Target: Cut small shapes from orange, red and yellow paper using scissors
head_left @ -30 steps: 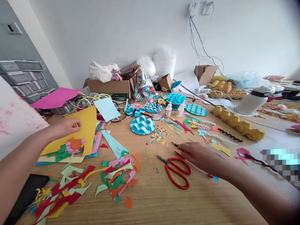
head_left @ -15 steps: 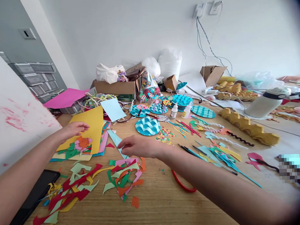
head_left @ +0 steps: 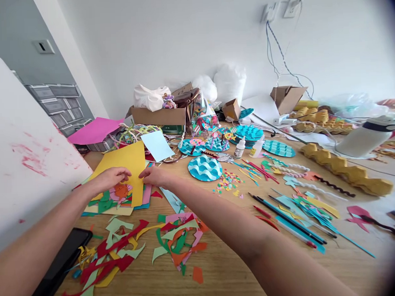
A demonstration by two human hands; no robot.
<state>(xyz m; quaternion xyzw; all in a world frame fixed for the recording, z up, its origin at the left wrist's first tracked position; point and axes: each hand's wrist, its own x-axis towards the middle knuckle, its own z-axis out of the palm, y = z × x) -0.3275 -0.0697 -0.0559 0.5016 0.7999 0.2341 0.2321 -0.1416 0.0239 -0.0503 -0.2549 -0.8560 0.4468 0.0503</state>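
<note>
My left hand [head_left: 113, 177] hovers over the yellow sheet of paper [head_left: 115, 157], its fingers loosely bent and holding nothing I can see. Close to the sheet's right edge is my right hand [head_left: 155, 176], fingers stretched toward it and slightly apart; whether they touch the paper is unclear. Under my left hand lie orange, pink and green paper cut-outs [head_left: 121, 192], on top of the yellow sheet. Other coloured sheets [head_left: 146, 195] stick out beneath it. A light blue sheet [head_left: 157, 146] lies just behind my right hand.
Coloured paper scraps [head_left: 178, 239] lie in front of my hands, beside a black tablet-like object [head_left: 64, 265]. Blue wavy discs [head_left: 204, 167], glue bottles [head_left: 239, 148], pencils and brushes [head_left: 293, 218], an egg-carton strip [head_left: 347, 171] and a white bottle [head_left: 362, 138] spread rightward.
My right hand has moved left and away from me, from above the blue strip to the yellow sheet's edge. My left hand has shifted right over the sheet. The view has turned slightly left.
</note>
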